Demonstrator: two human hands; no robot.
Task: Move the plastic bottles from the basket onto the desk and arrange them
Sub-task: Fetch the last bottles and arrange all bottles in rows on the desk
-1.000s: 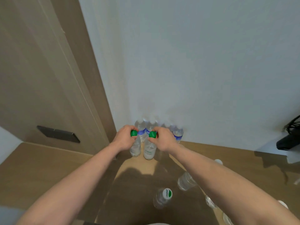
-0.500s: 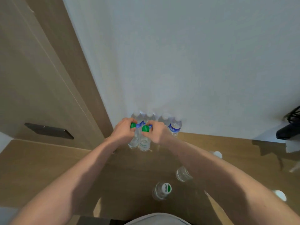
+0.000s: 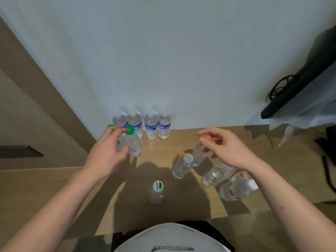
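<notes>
While the left hand [image 3: 107,151] curls its grip round the green-capped bottle [image 3: 131,144] at centre left of the frame, fingers near the cap and thumb against the body, the right hand [image 3: 227,146] hovers with fingers loosely bent over a clear bottle [image 3: 199,154] right of centre; whether it touches that bottle I cannot tell, but it does not look closed round it.

That clear bottle sits directly under the right grip, its top hidden by the fingers, its long axis near upright though tilted by the wide lens, cap end toward the upper right. The right hand is plainly the nearer one to it. Just beside it, lower left, a white-capped bottle [image 3: 182,166] stands likewise.

A second green cap [image 3: 110,126] peeps out behind the left hand's fingers. A back row of four blue-labelled bottles [image 3: 151,127] stands against the wall [image 3: 163,51] at the upper centre, upright.

Two more bottles [image 3: 236,188] stand at the lower right of the worktop [image 3: 163,151], and one with a green-and-white cap [image 3: 157,191] stands alone at lower centre. No basket is in view.

My judgement: the coming move is a short downward closing of the right grip, then a carry to the upper left toward the row.
</notes>
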